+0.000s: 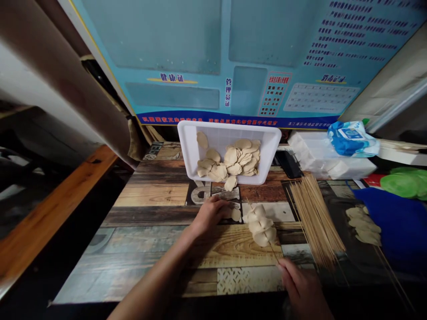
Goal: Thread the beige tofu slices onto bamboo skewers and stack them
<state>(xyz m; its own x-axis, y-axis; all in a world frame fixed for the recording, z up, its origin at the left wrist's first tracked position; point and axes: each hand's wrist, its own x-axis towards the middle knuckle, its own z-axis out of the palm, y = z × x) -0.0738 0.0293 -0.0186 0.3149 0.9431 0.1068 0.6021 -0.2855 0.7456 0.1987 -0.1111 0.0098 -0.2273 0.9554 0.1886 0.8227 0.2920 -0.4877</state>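
My right hand [300, 284], low on the right, is closed around the lower end of a bamboo skewer [274, 254]. Several pale, thin round slices [260, 226] are threaded on it, folded, with the skewer's tip poking out beyond them. To the left, my left hand [211, 214] is closed low over the table, its fingertips at one loose pale slice [236, 215]; the fingers' undersides are hidden. Past it, a white plastic tray [276, 138] stands tilted up with many more slices [245, 155] inside, and one slice [231, 183] lies over its front edge.
A bundle of bare bamboo skewers [316, 220] lies right of my right hand. Beyond are a loaded skewer [364, 226], a blue cloth [400, 222], a dark phone [288, 163], white boxes [313, 151] and a blue-white packet [352, 138]. A blue poster board [173, 102] backs the wood-patterned table [140, 249].
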